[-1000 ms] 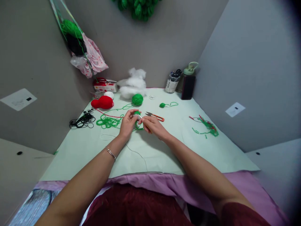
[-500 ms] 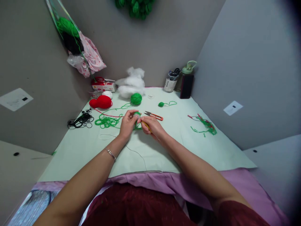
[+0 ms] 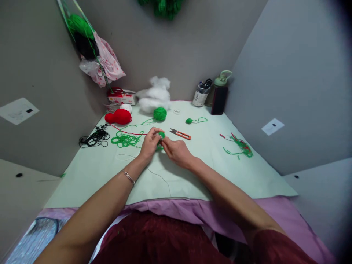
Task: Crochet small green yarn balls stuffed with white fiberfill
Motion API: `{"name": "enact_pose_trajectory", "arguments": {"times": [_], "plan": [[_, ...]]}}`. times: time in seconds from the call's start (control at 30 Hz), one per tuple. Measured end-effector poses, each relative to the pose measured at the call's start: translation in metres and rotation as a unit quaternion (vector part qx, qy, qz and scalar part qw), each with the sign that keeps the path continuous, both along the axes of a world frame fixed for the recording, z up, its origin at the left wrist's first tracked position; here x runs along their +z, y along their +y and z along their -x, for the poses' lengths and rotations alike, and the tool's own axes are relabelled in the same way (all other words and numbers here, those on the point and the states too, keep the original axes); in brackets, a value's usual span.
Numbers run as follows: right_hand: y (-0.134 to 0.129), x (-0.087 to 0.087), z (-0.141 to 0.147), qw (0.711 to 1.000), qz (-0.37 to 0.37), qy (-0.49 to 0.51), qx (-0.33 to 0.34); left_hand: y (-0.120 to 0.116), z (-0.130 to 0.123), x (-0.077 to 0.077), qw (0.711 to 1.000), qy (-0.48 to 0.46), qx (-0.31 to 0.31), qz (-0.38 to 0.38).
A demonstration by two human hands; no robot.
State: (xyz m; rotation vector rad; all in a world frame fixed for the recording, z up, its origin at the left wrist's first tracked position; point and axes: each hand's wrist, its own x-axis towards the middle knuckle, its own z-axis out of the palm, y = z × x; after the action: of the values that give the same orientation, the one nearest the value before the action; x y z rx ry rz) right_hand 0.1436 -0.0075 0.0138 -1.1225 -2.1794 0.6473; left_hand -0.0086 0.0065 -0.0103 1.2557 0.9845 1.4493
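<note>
Between my hands is a small green crochet piece (image 3: 161, 135), pinched in the fingers of my left hand (image 3: 149, 145). My right hand (image 3: 177, 151) is closed around a crochet hook (image 3: 161, 137); only a bit of its metal shaft shows at the green piece, and the fingers cover the handle. Green yarn (image 3: 125, 139) lies in loose loops left of my left hand. Just beyond my right hand are orange thread snips (image 3: 180, 134). A thin pale thread (image 3: 158, 175) runs over the table below my left wrist.
At the back stand a green yarn ball (image 3: 160, 114), white stuffing (image 3: 155, 96), a pen cup (image 3: 200, 96) and a bottle (image 3: 220, 81) with a phone (image 3: 219, 101). A red stuffed piece (image 3: 118, 116) and black cord (image 3: 96, 138) lie left, yarn scraps (image 3: 242, 147) right.
My right hand has turned over and moved slightly, so the hook's yellow handle no longer shows. The hook's metal shaft now shows against the green piece. My left hand has barely moved.
</note>
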Motion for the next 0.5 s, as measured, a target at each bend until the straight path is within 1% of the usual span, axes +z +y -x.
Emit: {"name": "enact_pose_trajectory", "arguments": {"times": [0.1, 0.17, 0.27, 0.33, 0.37, 0.4, 0.47, 0.5], "plan": [[0.001, 0.002, -0.004, 1.000, 0.007, 0.019, 0.017, -0.003, -0.002, 0.005, 1.000, 0.010, -0.018, -0.014], [0.002, 0.006, -0.007, 0.998, 0.027, 0.045, 0.033, -0.004, -0.002, 0.007, 0.999, 0.019, -0.027, -0.022], [0.005, 0.014, -0.009, 0.991, 0.084, 0.080, 0.072, -0.002, -0.001, 0.008, 0.999, 0.035, -0.018, -0.034], [0.008, 0.017, -0.010, 0.976, 0.152, 0.113, 0.108, -0.001, 0.000, 0.008, 0.998, 0.051, 0.000, -0.047], [0.009, 0.018, -0.012, 0.958, 0.207, 0.148, 0.130, -0.001, 0.001, 0.008, 0.997, 0.061, 0.012, -0.055], [0.010, 0.019, -0.013, 0.931, 0.271, 0.191, 0.152, -0.002, 0.001, 0.008, 0.995, 0.071, 0.026, -0.063], [0.012, 0.019, -0.016, 0.855, 0.398, 0.277, 0.184, -0.003, 0.001, 0.008, 0.991, 0.093, 0.054, -0.079], [0.012, 0.019, -0.018, 0.821, 0.442, 0.306, 0.191, -0.003, 0.001, 0.008, 0.989, 0.104, 0.065, -0.086]]}}
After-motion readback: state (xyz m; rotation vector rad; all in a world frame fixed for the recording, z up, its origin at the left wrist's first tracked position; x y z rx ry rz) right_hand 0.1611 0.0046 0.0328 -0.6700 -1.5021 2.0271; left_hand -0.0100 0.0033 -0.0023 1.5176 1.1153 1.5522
